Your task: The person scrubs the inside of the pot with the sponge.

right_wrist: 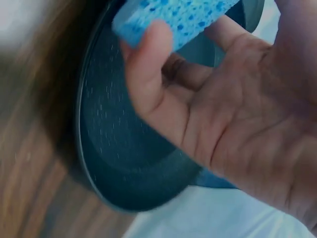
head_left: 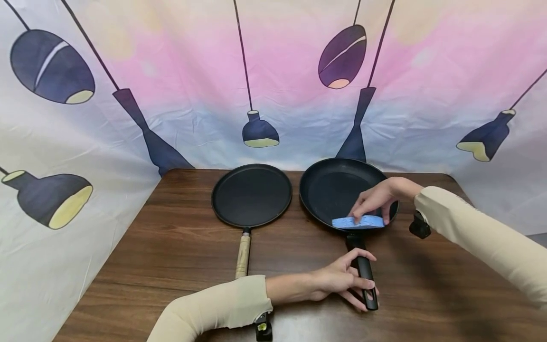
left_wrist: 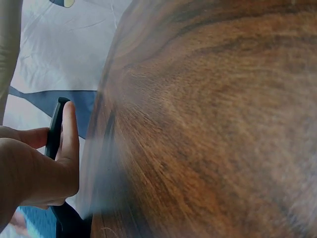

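A deep black frying pan stands at the table's back right. My left hand grips its black handle, which points toward me; the left wrist view shows fingers and thumb round this handle. Above the near rim of the pan, my right hand pinches a blue sponge between thumb and fingers. The right wrist view shows the porous sponge held over the pan's dark inside. Whether the sponge touches the pan I cannot tell.
To the left lies a flat black griddle pan with a wooden handle, partly behind my left forearm. Both pans are on a brown wooden table. A cloth printed with lamps hangs behind the table.
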### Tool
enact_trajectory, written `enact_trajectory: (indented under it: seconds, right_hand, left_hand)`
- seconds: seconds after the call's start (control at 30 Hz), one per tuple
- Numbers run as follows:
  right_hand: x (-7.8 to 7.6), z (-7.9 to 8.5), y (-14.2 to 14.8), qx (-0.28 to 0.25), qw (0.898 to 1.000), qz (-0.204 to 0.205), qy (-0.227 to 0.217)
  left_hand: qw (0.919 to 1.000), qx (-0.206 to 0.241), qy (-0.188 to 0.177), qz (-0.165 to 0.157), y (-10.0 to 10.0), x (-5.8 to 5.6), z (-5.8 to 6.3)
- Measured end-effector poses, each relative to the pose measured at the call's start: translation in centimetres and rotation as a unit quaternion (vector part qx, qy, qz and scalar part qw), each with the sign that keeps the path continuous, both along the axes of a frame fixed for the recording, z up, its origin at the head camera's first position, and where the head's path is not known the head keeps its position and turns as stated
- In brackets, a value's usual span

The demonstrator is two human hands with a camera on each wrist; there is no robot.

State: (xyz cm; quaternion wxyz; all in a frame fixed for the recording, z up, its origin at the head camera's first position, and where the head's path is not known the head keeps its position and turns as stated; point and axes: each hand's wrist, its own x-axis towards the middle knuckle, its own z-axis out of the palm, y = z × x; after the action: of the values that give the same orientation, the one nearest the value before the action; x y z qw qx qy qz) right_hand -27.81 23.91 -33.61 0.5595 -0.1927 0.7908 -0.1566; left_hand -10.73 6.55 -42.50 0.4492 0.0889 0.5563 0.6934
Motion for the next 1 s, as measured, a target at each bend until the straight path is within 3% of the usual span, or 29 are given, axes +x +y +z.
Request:
enact_trajectory:
  seconds: [0.23, 0.43, 0.63, 0.77, 0.87, 1.0]
  right_hand:
    - [-0.8, -1.6, -2.0, -0.081, 0.994, -0.071, -0.038]
    - [-2.0, -2.7, -4.1, -0.127, 0.987, -0.099, -0.002]
    - [-3.8, -3.6, -5.5, -0.142, 0.982, -0.085, 0.095]
    - [-5.0, -4.2, -5.7, -0.132, 0.972, -0.075, 0.181]
    - [-5.8, -4.6, -5.7, -0.113, 0.957, -0.069, 0.259]
    - [-6.7, -5.1, -5.1, -0.062, 0.925, -0.06, 0.371]
  left_hand:
    - [0.9999, -0.002, -0.008, -0.012, -0.1, -0.1, 0.0]
    - [0.9997, 0.003, -0.016, -0.02, -0.2, -0.1, -0.1]
    - [0.9998, 0.005, -0.016, -0.013, -0.3, -0.2, -0.1]
    - [0.9996, 0.004, -0.023, -0.016, -0.3, -0.2, -0.1]
    - [0.9997, 0.0, -0.02, -0.017, -0.3, -0.2, -0.1]
    - [0.9997, -0.001, -0.016, -0.016, -0.2, -0.1, 0.0]
